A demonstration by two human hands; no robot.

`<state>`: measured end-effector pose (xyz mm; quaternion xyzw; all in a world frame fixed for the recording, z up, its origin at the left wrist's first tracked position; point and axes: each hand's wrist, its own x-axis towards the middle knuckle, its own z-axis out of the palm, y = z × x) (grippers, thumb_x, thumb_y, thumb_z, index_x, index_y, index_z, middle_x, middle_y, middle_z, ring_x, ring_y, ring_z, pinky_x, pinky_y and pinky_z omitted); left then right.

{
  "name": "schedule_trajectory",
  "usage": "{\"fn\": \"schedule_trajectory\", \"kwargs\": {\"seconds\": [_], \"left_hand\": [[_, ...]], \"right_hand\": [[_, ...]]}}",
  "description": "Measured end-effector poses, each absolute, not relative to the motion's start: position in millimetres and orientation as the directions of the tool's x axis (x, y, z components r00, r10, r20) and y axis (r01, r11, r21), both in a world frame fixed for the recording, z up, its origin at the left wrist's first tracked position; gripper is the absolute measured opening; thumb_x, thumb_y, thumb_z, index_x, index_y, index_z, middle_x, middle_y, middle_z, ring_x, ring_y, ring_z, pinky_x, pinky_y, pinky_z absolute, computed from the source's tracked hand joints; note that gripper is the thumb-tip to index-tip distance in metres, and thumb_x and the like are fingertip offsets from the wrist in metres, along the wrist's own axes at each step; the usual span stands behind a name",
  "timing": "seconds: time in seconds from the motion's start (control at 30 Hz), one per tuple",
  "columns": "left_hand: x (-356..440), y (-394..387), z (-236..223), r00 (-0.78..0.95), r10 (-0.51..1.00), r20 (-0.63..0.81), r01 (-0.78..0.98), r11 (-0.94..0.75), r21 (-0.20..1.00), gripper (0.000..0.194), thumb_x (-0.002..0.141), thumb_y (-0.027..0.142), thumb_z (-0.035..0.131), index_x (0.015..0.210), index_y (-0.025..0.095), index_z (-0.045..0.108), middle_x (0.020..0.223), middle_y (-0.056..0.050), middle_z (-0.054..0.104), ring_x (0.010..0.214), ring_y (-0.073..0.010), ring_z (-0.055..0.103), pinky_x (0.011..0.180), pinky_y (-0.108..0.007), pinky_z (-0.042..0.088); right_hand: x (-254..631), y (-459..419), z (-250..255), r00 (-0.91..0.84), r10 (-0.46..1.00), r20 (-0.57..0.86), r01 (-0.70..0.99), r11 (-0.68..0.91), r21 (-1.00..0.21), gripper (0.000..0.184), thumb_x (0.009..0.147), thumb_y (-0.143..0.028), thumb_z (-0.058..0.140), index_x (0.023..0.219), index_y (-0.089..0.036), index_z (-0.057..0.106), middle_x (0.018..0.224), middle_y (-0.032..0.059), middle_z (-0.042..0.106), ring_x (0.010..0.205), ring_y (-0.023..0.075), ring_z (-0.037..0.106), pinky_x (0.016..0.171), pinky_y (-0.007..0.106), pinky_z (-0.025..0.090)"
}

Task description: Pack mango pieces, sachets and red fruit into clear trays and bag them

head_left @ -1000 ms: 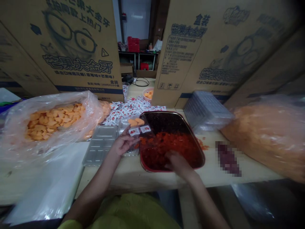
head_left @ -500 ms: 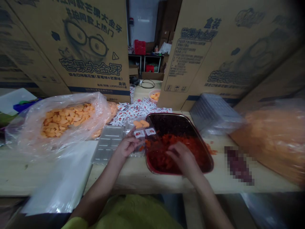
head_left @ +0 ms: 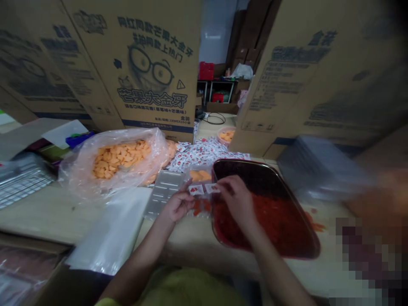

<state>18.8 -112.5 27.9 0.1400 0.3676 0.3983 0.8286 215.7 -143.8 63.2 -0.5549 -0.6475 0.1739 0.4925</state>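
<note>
1. Clear moulded plastic blister tray [head_left: 200,191]: it lies directly between the two hands and holds pale orange pieces [head_left: 200,175] in a compartment just ahead of the fingertips. Two small white-and-red sachets [head_left: 204,189] sit on top of it, and a few red-orange pieces show beneath them.
2. Left hand [head_left: 178,206]: its fingers are curled and loosely together, with the fingertips [head_left: 191,199] against the near edge of the blister tray. Whether it is gripping the tray, I cannot tell.
3. Right hand [head_left: 237,197]: it reaches left, and its thumb and fingers close into a pinch at the right-hand sachet. The fingers partly hide the sachet.
4. Dark metal tray [head_left: 267,254]: just beyond and beneath the right hand, this smooth-rimmed, rounded rectangle holds glossy, wet-looking red-orange diced pieces [head_left: 267,216] in its near half.
5. Farther from the hands: beyond the left hand, a crinkled transparent plastic bag [head_left: 79,170] holds matt pale orange cubes [head_left: 121,159]. Ahead of both hands, loose sachets [head_left: 204,153] lie heaped on the pale wooden counter [head_left: 47,208]. Closer to the left hand, an unfilled clear blister tray [head_left: 164,193] rests beside a flat translucent plastic sheet [head_left: 111,229]. Ahead of the right hand stands a motion-blurred stack of clear trays [head_left: 318,168].
</note>
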Motion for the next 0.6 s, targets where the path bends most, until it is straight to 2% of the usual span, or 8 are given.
{"fn": "schedule_trajectory", "kwargs": {"seconds": [0.1,0.2,0.27,0.37,0.5,0.6], "left_hand": [[-14.7,-124.8,37.8,0.4,0.763,-0.507,-0.554,0.642,0.53,0.067,0.053,-0.006,0.059,0.112,0.025,0.061,0.102,-0.002,0.068,0.079,-0.0151,0.063,0.072,-0.025,0.047],[-55.2,-142.8,43.1,0.392,0.781,-0.486,-0.539,0.623,0.567,0.063,0.055,-0.004,0.059,0.111,0.026,0.063,0.109,-0.002,0.067,0.094,-0.0214,0.063,0.08,-0.03,0.047],[-80.9,-155.0,43.3,0.373,0.804,-0.463,-0.545,0.594,0.592,0.064,0.057,-0.003,0.058,0.113,0.028,0.063,0.112,-0.001,0.066,0.1,-0.0228,0.061,0.086,-0.032,0.046],[-110.3,-169.1,40.6,0.341,0.82,-0.461,-0.567,0.57,0.595,0.071,0.058,-0.004,0.054,0.119,0.031,0.06,0.117,0.0,0.064,0.104,-0.0225,0.06,0.091,-0.033,0.043],[-128.6,-176.7,36.2,0.327,0.819,-0.471,-0.6,0.565,0.566,0.079,0.057,-0.005,0.049,0.127,0.03,0.054,0.121,-0.002,0.062,0.103,-0.0234,0.061,0.089,-0.035,0.044],[-131.9,-176.3,32.5,0.322,0.815,-0.481,-0.611,0.567,0.552,0.082,0.057,-0.005,0.049,0.13,0.031,0.051,0.125,-0.003,0.06,0.107,-0.0241,0.059,0.092,-0.036,0.043]], "right_hand": [[210.5,-105.5,69.0,0.14,0.908,0.396,0.543,0.264,-0.797,0.003,0.081,-0.017,0.057,0.081,-0.019,0.059,0.083,0.0027,0.058,0.078,0.0162,0.054,0.071,0.027,0.042],[183.5,-54.2,64.4,-0.01,0.97,0.241,0.565,0.205,-0.799,0.007,0.077,-0.011,0.055,0.079,-0.016,0.059,0.08,0.0019,0.059,0.075,0.0145,0.054,0.07,0.025,0.041],[156.1,-22.6,55.9,-0.177,0.98,0.091,0.641,0.184,-0.745,0.012,0.076,-0.008,0.052,0.082,-0.015,0.061,0.085,0.0031,0.061,0.079,0.0141,0.055,0.072,0.024,0.04],[113.9,9.6,39.8,-0.346,0.936,-0.064,0.695,0.21,-0.687,0.021,0.074,-0.007,0.053,0.09,-0.015,0.063,0.092,0.0041,0.063,0.082,0.0145,0.056,0.071,0.023,0.039],[79.1,30.7,22.4,-0.45,0.864,-0.224,0.723,0.206,-0.66,0.021,0.064,-0.006,0.061,0.083,-0.013,0.066,0.076,0.003,0.065,0.067,0.0158,0.057,0.061,0.023,0.039],[72.2,43.2,14.8,-0.497,0.809,-0.313,0.735,0.201,-0.648,0.019,0.061,-0.008,0.067,0.08,-0.013,0.067,0.069,0.002,0.064,0.064,0.0161,0.057,0.059,0.023,0.039]]}}
